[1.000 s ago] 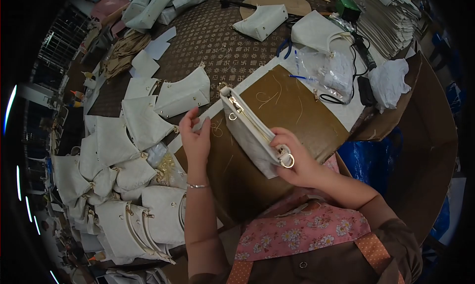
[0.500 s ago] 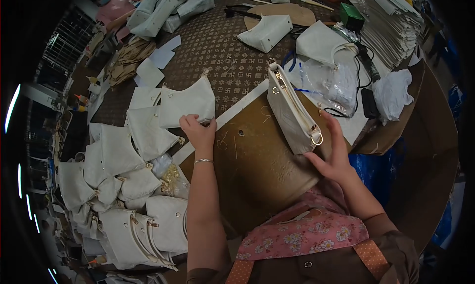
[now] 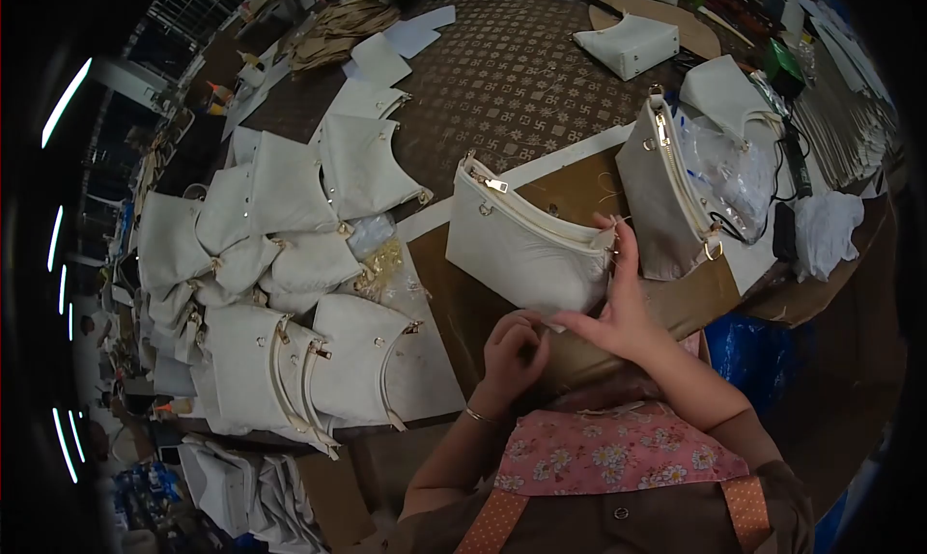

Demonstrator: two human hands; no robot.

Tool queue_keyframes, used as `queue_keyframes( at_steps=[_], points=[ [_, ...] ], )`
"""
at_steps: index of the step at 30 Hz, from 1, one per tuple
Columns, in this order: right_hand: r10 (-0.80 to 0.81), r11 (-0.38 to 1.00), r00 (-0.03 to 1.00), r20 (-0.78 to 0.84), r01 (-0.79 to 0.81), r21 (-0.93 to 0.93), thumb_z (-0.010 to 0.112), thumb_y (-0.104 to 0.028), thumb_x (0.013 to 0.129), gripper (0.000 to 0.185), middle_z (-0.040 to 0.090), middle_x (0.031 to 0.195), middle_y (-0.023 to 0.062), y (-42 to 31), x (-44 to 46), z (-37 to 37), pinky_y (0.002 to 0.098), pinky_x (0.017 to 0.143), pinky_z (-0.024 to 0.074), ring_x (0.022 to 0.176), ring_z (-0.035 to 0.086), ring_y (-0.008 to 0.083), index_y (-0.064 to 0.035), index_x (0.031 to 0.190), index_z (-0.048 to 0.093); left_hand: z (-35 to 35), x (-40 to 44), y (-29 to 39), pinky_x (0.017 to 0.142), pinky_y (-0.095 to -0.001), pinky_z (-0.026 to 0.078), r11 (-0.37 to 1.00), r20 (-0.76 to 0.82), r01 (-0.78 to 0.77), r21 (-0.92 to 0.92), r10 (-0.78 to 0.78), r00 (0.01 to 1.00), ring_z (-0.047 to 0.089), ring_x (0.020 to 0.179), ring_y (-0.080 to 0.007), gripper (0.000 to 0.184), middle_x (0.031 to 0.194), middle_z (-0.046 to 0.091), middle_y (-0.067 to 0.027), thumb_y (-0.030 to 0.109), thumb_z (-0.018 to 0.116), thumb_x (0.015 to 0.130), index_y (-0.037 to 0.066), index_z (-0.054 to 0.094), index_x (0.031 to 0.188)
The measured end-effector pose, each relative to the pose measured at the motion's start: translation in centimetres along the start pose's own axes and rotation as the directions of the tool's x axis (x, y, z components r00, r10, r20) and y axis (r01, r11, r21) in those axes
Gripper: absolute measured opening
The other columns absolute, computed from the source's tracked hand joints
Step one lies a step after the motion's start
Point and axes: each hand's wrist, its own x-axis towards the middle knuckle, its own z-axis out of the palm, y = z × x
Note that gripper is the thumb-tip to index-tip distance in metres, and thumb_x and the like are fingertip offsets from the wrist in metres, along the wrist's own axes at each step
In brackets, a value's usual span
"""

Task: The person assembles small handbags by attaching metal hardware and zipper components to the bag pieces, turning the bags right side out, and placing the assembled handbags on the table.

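A white handbag (image 3: 526, 250) with a gold zip along its curved top stands on the brown board (image 3: 444, 308) in front of me. My right hand (image 3: 623, 317) holds its right end, the fingers up by the metal ring and the thumb along the bottom edge. My left hand (image 3: 515, 351) is closed with curled fingers just below the bag's lower edge, close to the right thumb. Whatever the left fingers pinch is hidden. To the right, a second white handbag (image 3: 649, 201) stands upright with its zip and gold D-rings showing, untouched by either hand.
Many white bags (image 3: 285, 192) lie piled on the left. A small bag of gold fittings (image 3: 381, 269) is beside them. At the right are clear plastic bags (image 3: 719, 172), a crumpled white bag (image 3: 828, 230) and a green box (image 3: 782, 66). A cardboard edge (image 3: 821, 298) borders the right side.
One white handbag has come from the left pile onto the board. My left hand has moved from the pile to the bag's lower edge; my right hand has shifted from the other bag to this one.
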Motion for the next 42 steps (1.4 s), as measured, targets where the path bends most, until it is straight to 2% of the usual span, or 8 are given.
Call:
queue_keyframes(
  at_steps=[5, 11, 14, 20, 23, 32, 38, 42],
  points=[
    [0.007, 0.981, 0.995, -0.102, 0.013, 0.192, 0.066, -0.005, 0.070, 0.072, 0.057, 0.096, 0.0131, 1.7, -0.6, 2.7, 0.0349, 0.076, 0.0467, 0.086, 0.056, 0.0235, -0.0029, 0.132, 0.031, -5.6, -2.8, -0.6, 0.074, -0.0350, 0.047, 0.940, -0.027, 0.138, 0.311, -0.137, 0.990, 0.060, 0.089, -0.0284, 0.019, 0.091, 0.058, -0.0139, -0.002, 0.068, 0.073, 0.004, 0.051, 0.079],
    [-0.125, 0.982, 0.992, 0.012, 0.125, -0.140, 0.060, 0.000, 0.059, 0.052, 0.056, 0.100, 0.0154, 0.0, -1.1, 0.5, 0.0387, 0.076, 0.0447, 0.085, 0.053, 0.0326, -0.0013, 0.110, 0.055, -15.0, -6.6, -2.1, 0.090, -0.0416, 0.037, 0.601, -0.282, 0.303, 0.740, -0.132, 0.950, 0.049, 0.109, -0.0337, 0.032, 0.108, 0.054, -0.0143, 0.004, 0.060, 0.069, 0.006, 0.058, 0.101],
    [-0.105, 0.984, 0.993, 0.046, 0.111, -0.137, 0.061, -0.002, 0.059, 0.050, 0.055, 0.100, 0.0158, -0.3, -1.8, 0.8, 0.0387, 0.080, 0.0438, 0.088, 0.053, 0.0331, -0.0014, 0.109, 0.056, -16.8, -5.0, -0.6, 0.098, -0.0497, 0.026, 0.095, -0.304, 0.333, 0.938, -0.237, 0.923, 0.037, 0.125, -0.0342, 0.045, 0.120, 0.049, -0.0127, 0.006, 0.061, 0.065, 0.008, 0.057, 0.110],
    [-0.047, 0.995, 0.998, 0.036, 0.050, -0.091, 0.058, 0.002, 0.062, 0.052, 0.053, 0.102, 0.0164, -0.3, -2.5, 0.3, 0.0358, 0.081, 0.0436, 0.089, 0.053, 0.0310, -0.0019, 0.114, 0.056, -18.3, -5.3, -1.4, 0.099, -0.0504, 0.026, 0.228, -0.209, 0.254, 0.940, -0.204, 0.956, 0.042, 0.123, -0.0329, 0.044, 0.118, 0.054, -0.0104, 0.006, 0.062, 0.066, 0.008, 0.060, 0.110],
    [-0.069, 0.986, 0.996, 0.061, 0.078, -0.150, 0.058, 0.004, 0.062, 0.053, 0.052, 0.103, 0.0167, -0.9, -3.3, -0.6, 0.0355, 0.082, 0.0435, 0.090, 0.053, 0.0307, -0.0014, 0.115, 0.056, -19.8, -5.7, -1.9, 0.089, -0.0408, 0.041, 0.583, -0.147, 0.217, 0.783, -0.166, 0.975, 0.058, 0.104, -0.0280, 0.032, 0.098, 0.063, -0.0106, 0.002, 0.064, 0.070, 0.006, 0.066, 0.102],
    [-0.057, 0.989, 0.991, 0.123, 0.073, -0.129, 0.057, 0.001, 0.064, 0.052, 0.047, 0.102, 0.0175, -1.4, -4.3, -1.0, 0.0353, 0.083, 0.0419, 0.090, 0.050, 0.0314, -0.0002, 0.115, 0.052, -17.2, 4.8, 2.3, 0.057, -0.0214, 0.043, 0.884, -0.671, 0.408, 0.228, -0.161, 0.724, 0.050, 0.065, -0.0069, 0.018, 0.077, 0.058, -0.0028, -0.002, 0.069, 0.076, -0.001, 0.068, 0.094],
    [0.023, 0.977, 0.988, 0.151, 0.010, -0.213, 0.059, 0.001, 0.066, 0.057, 0.044, 0.109, 0.0201, -2.0, -4.3, -1.4, 0.0371, 0.089, 0.0397, 0.099, 0.047, 0.0333, -0.0004, 0.122, 0.047, -7.1, 14.1, -1.8, 0.072, -0.0220, 0.048, 0.970, -0.180, 0.225, -0.089, -0.238, 0.954, 0.059, 0.082, -0.0101, 0.032, 0.099, 0.064, -0.0056, 0.009, 0.064, 0.086, 0.000, 0.059, 0.116],
    [-0.004, 0.966, 0.996, 0.090, 0.027, -0.258, 0.058, 0.001, 0.061, 0.070, 0.043, 0.111, 0.0200, -0.8, -5.0, -1.2, 0.0376, 0.089, 0.0402, 0.100, 0.047, 0.0360, -0.0035, 0.129, 0.042, -6.0, 12.6, -3.4, 0.083, -0.0272, 0.047, 0.995, -0.088, 0.067, 0.075, -0.061, 0.994, 0.059, 0.095, -0.0156, 0.036, 0.113, 0.060, -0.0101, 0.005, 0.059, 0.088, 0.002, 0.054, 0.123]
  ],
)
